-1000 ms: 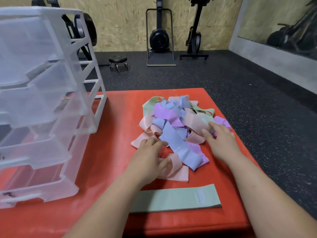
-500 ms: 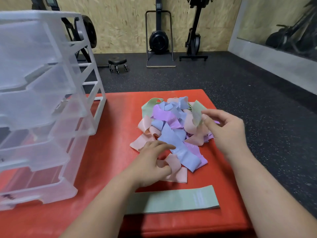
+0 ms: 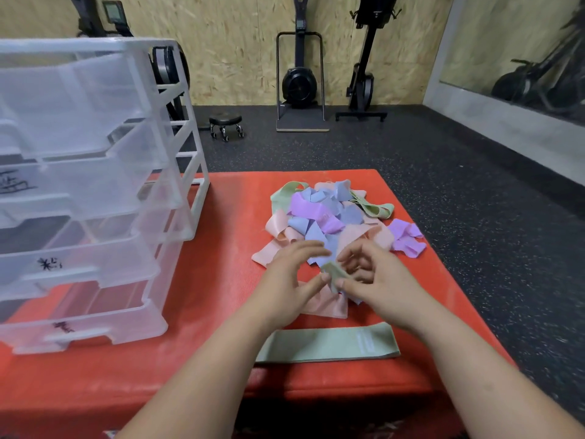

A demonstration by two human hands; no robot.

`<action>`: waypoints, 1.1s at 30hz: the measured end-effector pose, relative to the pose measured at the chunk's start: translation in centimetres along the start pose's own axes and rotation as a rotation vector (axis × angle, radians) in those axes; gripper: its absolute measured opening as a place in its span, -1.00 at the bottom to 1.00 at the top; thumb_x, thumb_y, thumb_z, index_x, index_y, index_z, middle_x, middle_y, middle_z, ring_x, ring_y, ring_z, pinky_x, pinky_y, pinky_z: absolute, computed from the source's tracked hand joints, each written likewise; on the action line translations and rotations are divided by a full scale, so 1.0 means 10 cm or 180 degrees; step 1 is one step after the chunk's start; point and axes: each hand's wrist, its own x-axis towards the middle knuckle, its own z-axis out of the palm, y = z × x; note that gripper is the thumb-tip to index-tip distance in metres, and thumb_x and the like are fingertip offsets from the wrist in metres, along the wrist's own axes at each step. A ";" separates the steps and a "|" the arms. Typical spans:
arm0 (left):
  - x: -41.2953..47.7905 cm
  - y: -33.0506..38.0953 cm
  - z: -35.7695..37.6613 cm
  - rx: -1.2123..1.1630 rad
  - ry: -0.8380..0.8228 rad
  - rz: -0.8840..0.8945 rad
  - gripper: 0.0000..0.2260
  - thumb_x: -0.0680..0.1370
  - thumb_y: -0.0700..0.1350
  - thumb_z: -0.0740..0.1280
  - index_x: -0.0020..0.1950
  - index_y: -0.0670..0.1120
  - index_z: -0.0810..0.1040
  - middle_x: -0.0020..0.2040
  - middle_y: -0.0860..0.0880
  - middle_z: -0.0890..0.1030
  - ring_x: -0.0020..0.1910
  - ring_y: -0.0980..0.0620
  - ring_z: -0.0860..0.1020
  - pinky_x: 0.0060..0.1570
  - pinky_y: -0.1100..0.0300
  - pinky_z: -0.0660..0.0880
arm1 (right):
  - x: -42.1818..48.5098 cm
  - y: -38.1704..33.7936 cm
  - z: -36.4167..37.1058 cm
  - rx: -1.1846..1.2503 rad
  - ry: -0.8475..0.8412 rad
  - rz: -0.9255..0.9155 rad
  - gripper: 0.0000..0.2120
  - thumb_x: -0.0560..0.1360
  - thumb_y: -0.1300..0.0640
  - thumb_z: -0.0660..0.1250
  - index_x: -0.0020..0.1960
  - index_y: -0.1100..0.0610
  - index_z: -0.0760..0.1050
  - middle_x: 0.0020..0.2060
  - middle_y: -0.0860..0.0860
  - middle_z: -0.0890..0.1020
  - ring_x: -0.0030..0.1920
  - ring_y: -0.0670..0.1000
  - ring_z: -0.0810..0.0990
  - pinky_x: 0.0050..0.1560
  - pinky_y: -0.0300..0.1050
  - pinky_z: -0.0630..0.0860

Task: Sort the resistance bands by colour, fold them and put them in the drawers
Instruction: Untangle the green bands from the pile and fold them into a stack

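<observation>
**small green band pinched between two hands at the near edge of the pile**

the right hand [image 3: 376,288] pinches a crumpled green band [image 3: 336,271] between thumb and curled fingers, just above the red mat [image 3: 221,264]. the left hand [image 3: 289,288] meets it from the left: its thumb tip touches the band's near edge, while its fingers stretch out loosely over the heap, blurred and not closed round anything.

the held band hangs over the near edge of a tangled pile of bands [image 3: 326,217] in pink, blue, purple and green, which lies right of the mat's middle. a purple band [image 3: 406,239] lies just off the pile's right side, and a green loop [image 3: 376,209] trails from its far right.

nearer than the hands, a flat green band [image 3: 329,343] lies stretched out left to right, partly under the left forearm.

on the left of the mat stands a clear plastic drawer unit [image 3: 95,185], its stacked drawers pulled out, some with black handwriting on the fronts.

beyond the mat, on dark speckled flooring, are a small wheeled stool [image 3: 225,122] and gym machines [image 3: 299,83] against a chipboard wall.
</observation>
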 end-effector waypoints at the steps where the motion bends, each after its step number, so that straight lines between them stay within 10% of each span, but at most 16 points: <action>1: 0.00 0.01 0.00 -0.0036 -0.0062 0.0010 -0.77 0.61 0.01 0.47 0.27 0.11 0.64 0.34 0.24 0.60 0.39 0.18 0.49 0.39 0.10 0.43 | -0.01 0.00 0.01 -0.0022 -0.0037 -0.0056 -0.65 0.47 0.43 0.49 0.12 0.10 0.53 -0.06 0.17 0.62 -0.21 -0.02 0.66 -0.18 -0.18 0.58; 5: 0.00 0.05 -0.04 -0.0394 -0.0286 -0.0202 -0.87 0.62 0.00 0.47 0.16 0.09 0.66 0.14 0.21 0.69 0.22 0.21 0.60 0.29 0.23 0.45 | -0.04 -0.06 -0.02 0.0040 0.0113 -0.0120 -0.69 0.51 0.43 0.45 0.12 0.11 0.54 0.05 0.14 0.66 -0.10 0.13 0.76 -0.07 0.18 0.65; 12: 0.11 -0.02 -0.02 -0.0533 -0.0387 -0.0369 -0.86 0.55 0.11 0.50 0.06 0.11 0.66 0.00 0.20 0.69 0.08 0.12 0.60 0.18 0.13 0.51 | 0.06 -0.05 -0.06 0.0334 0.0617 -0.0294 -0.68 0.49 0.40 0.50 0.11 0.07 0.55 0.10 0.15 0.64 0.05 0.24 0.73 0.12 0.14 0.68; 17: 0.16 -0.09 0.03 -0.0458 -0.0613 -0.0517 -0.83 0.51 0.04 0.52 0.01 0.11 0.58 -0.08 0.20 0.63 -0.07 0.13 0.57 0.03 0.02 0.57 | 0.13 -0.04 -0.04 0.0551 0.0766 -0.0283 -0.71 0.49 0.41 0.50 0.08 0.09 0.56 -0.01 -0.03 0.64 -0.11 -0.04 0.68 0.04 0.01 0.63; 25: 0.30 -0.08 -0.05 -0.0151 0.0487 -0.0294 -0.92 0.61 -0.04 0.45 -0.02 0.13 0.57 -0.07 0.19 0.62 -0.02 0.11 0.50 -0.10 0.27 0.36 | 0.26 -0.02 -0.06 0.0922 0.1097 -0.0436 -0.72 0.52 0.41 0.46 0.17 0.23 0.51 0.01 0.06 0.64 0.02 0.04 0.70 0.18 0.04 0.62; 33: 0.27 -0.28 0.02 0.0503 -0.0159 -0.0366 -0.80 0.54 -0.08 0.48 -0.12 0.13 0.47 -0.16 0.16 0.55 -0.14 0.07 0.47 -0.12 0.08 0.37 | 0.30 0.05 -0.01 0.0594 0.1224 -0.0354 -0.74 0.52 0.39 0.47 0.11 0.15 0.53 0.04 0.11 0.64 0.03 0.04 0.69 0.20 0.12 0.64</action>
